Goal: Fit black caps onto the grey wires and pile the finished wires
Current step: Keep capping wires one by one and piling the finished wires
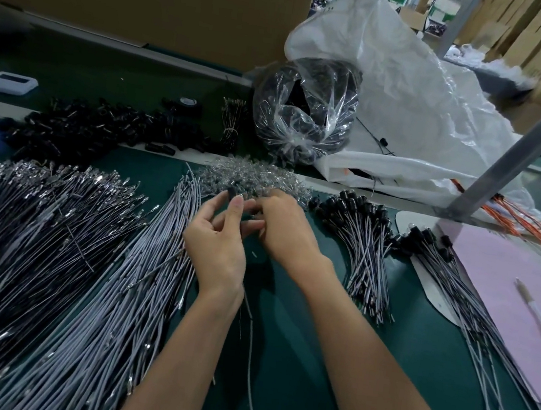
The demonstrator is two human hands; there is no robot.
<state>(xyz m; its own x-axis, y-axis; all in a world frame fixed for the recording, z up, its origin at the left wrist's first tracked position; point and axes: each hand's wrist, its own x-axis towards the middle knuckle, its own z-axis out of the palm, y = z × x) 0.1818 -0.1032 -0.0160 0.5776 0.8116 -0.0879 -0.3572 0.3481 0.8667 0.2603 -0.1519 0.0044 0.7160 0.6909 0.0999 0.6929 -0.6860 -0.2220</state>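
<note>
Nearest, a single grey wire (251, 350) trails over the green table (301, 381) up into the hands. Left hand (220, 239) pinches a black cap (231, 193) between thumb and fingertips; right hand (285, 227) is curled, fingers pressed together against the left, what it grips is hidden. Bare grey wires (120, 288) fan out on the left, capped wires (364, 251) piled on the right beside pink paper (509, 288). Farther back, loose black caps (100, 129), then a clear bag (305, 113) and a white sack (414, 96).
</note>
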